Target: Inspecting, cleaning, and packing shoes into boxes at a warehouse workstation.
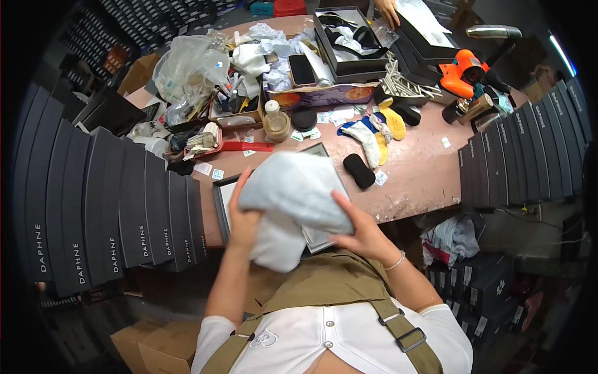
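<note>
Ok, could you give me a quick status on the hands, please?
Left hand and right hand both gripping white cloth bag. Open grey box beneath. Nothing in the way.

A: What carries the things?
B: A worn pinkish-brown desk [417, 168].

A: What lies directly on it?
B: An open grey-rimmed flat box [222, 198], a black oval pad [359, 171], small white paper tags [217, 174], a red plastic tray [219, 147], and yellow-and-white socks [377, 134].
</note>
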`<move>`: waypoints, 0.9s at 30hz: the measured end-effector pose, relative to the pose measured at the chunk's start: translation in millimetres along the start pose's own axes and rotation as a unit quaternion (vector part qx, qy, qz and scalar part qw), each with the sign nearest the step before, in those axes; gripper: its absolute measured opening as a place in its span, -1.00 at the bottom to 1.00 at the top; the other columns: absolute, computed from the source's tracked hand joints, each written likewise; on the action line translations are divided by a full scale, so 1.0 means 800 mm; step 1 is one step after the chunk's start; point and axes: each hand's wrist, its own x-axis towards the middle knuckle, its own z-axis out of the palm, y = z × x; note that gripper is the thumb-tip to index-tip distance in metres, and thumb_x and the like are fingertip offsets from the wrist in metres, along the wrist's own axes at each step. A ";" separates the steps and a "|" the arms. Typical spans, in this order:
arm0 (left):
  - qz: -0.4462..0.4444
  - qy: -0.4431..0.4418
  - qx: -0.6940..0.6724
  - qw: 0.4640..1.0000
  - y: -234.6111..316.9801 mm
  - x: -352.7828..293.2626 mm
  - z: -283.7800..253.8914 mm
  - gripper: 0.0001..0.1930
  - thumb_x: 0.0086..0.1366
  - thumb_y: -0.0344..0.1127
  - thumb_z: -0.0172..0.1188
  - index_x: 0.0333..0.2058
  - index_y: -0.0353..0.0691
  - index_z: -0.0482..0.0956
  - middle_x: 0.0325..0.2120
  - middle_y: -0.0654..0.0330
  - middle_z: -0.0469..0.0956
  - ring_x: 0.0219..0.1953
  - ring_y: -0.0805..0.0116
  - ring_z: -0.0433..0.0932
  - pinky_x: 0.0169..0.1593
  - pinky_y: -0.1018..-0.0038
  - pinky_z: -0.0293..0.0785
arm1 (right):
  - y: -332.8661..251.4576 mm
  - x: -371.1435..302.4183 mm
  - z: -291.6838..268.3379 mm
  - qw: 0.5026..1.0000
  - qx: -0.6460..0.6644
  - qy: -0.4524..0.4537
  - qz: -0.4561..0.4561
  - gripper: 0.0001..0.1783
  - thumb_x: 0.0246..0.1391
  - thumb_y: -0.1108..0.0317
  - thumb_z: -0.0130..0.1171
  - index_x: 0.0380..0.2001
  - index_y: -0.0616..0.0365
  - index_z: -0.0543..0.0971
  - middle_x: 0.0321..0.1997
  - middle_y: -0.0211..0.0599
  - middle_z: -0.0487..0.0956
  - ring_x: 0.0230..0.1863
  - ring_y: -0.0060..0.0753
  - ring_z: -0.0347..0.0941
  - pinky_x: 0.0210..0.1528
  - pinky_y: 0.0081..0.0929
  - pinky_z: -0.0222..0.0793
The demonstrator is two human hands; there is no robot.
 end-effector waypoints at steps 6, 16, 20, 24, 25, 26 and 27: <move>-0.043 -0.023 0.084 0.995 -0.210 0.011 0.087 -0.34 0.27 -0.35 0.13 0.30 -0.30 0.08 0.23 -0.01 0.21 0.14 0.27 0.37 0.16 0.39 0.32 | 0.088 0.042 0.029 0.962 -0.179 0.047 0.202 -0.16 -0.13 0.36 0.29 0.28 0.08 0.21 0.15 0.17 0.35 0.20 0.22 0.27 0.18 -0.07 0.21; -0.157 0.028 0.555 0.816 -0.234 -0.086 -0.060 -0.72 0.15 -0.28 0.22 -0.23 -0.34 0.48 -0.41 0.02 0.49 -0.33 -0.02 0.51 -0.14 0.21 0.46 | 0.190 0.039 0.085 0.895 -0.438 -0.003 0.086 -0.29 0.04 0.07 0.16 0.26 -0.02 0.25 0.36 -0.07 0.12 0.43 0.03 -0.13 0.30 0.38 -0.26; -0.107 0.003 0.361 0.926 -0.138 -0.079 -0.059 -0.79 0.25 -0.33 0.14 -0.24 -0.37 0.47 -0.45 0.12 0.55 -0.41 0.21 0.58 -0.26 0.34 0.51 | 0.173 0.037 0.050 0.916 -0.386 -0.022 0.110 -0.27 0.08 0.03 0.16 0.27 0.03 0.23 0.34 -0.05 0.17 0.41 0.08 -0.06 0.33 0.25 -0.18; -0.159 -0.055 -0.161 0.972 0.005 -0.111 -0.014 -0.74 0.32 -0.37 0.05 -0.08 -0.41 0.46 -0.23 0.13 0.59 -0.24 0.38 0.59 -0.15 0.52 0.54 | 0.112 0.012 -0.001 0.995 -0.019 0.042 0.092 -0.23 0.17 0.00 0.10 0.31 0.17 0.14 0.33 0.05 0.20 0.37 -0.14 0.09 0.34 -0.40 0.02; -0.162 -0.057 -0.203 0.964 -0.014 -0.116 -0.002 -0.69 0.32 -0.33 0.09 -0.02 -0.36 0.42 -0.20 0.15 0.58 -0.20 0.39 0.58 -0.13 0.53 0.52 | 0.102 0.012 -0.001 0.989 0.031 0.045 0.138 -0.27 0.18 0.00 0.08 0.28 0.18 0.18 0.28 0.03 0.27 0.32 -0.17 0.17 0.30 -0.40 0.09; -0.199 -0.038 -0.236 0.950 -0.068 -0.120 0.001 -0.62 0.30 -0.29 0.13 0.03 -0.35 0.39 -0.12 0.11 0.53 -0.12 0.32 0.54 -0.05 0.46 0.49 | 0.093 0.015 0.001 0.979 0.080 0.046 0.182 -0.30 0.19 0.00 0.07 0.26 0.20 0.22 0.22 0.02 0.34 0.27 -0.21 0.24 0.25 -0.39 0.15; -0.240 -0.030 -0.269 0.932 -0.117 -0.119 0.005 -0.56 0.28 -0.25 0.16 0.07 -0.33 0.36 -0.04 0.06 0.49 -0.03 0.26 0.50 0.02 0.39 0.46 | 0.087 0.011 -0.005 0.964 0.127 0.057 0.228 -0.33 0.19 0.00 0.06 0.23 0.21 0.26 0.17 0.01 0.42 0.22 -0.24 0.32 0.21 -0.38 0.22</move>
